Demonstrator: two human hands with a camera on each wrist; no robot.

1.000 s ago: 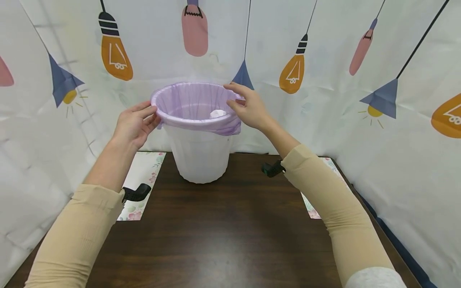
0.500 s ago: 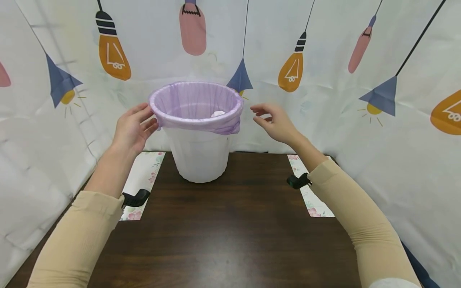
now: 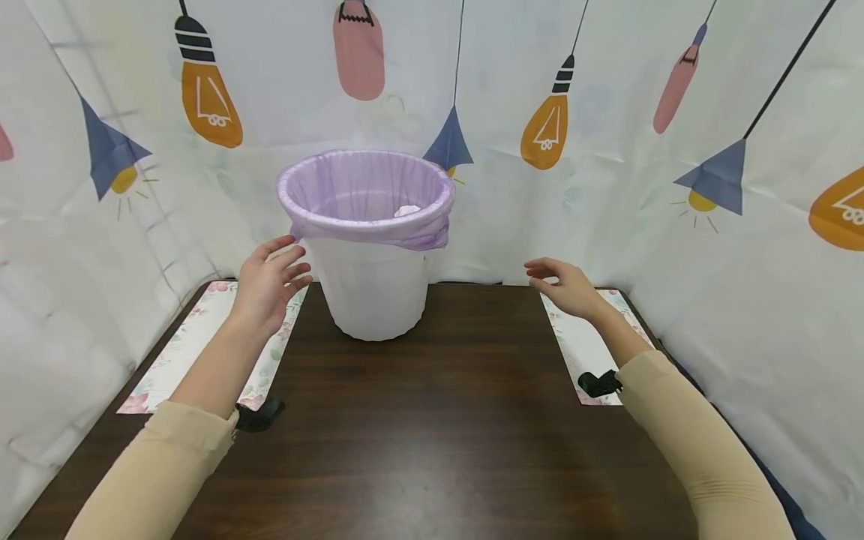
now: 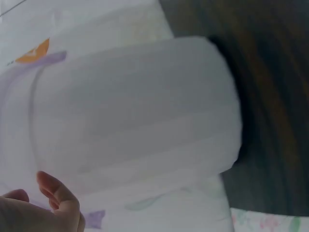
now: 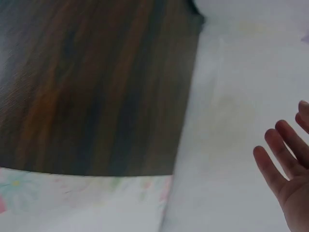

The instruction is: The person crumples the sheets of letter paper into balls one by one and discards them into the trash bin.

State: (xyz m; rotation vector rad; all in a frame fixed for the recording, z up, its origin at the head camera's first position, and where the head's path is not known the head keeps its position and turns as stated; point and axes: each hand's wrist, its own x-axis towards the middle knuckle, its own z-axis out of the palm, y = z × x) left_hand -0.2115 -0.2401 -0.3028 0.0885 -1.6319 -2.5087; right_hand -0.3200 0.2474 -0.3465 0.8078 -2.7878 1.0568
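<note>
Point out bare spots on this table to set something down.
The widest is the dark tabletop in front of the white bin, between the sleeves. Another lies between the bin and the right floral mat. It is crowded left of the bin: the left hand is beside it, and the left forearm crosses above the left floral mat.

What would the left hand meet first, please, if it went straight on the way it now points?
Probably the bin, just below its liner: the left hand points towards it in the head view, though depth is unclear and I can't tell whether they touch.
</note>
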